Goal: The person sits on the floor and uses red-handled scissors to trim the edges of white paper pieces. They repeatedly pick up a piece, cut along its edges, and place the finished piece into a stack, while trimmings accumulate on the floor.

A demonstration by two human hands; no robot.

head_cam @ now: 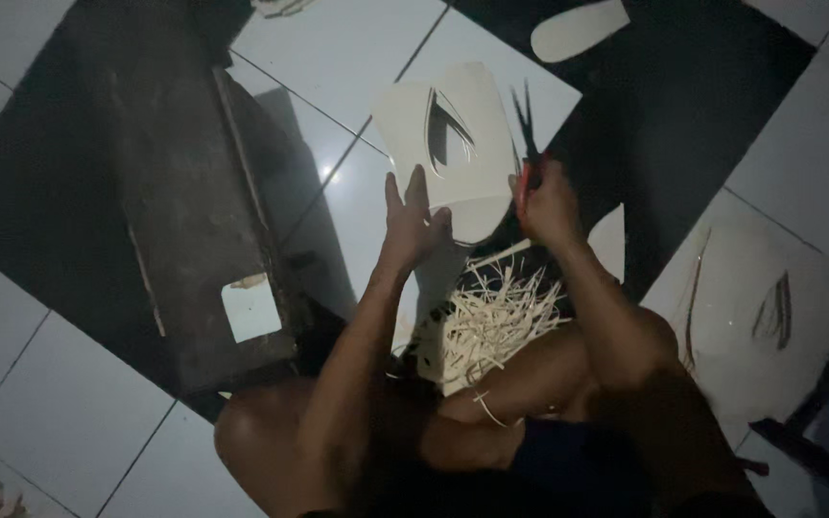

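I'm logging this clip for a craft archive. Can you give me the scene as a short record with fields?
setting: white tiled floor, dim light, person seated low
left hand: holds a pale sheet with curved slits cut in it
right hand: grips red-handled scissors, blades open at the sheet's edge
below hands: pile of thin pale strips
nearby: dark box at left; another cut sheet at right
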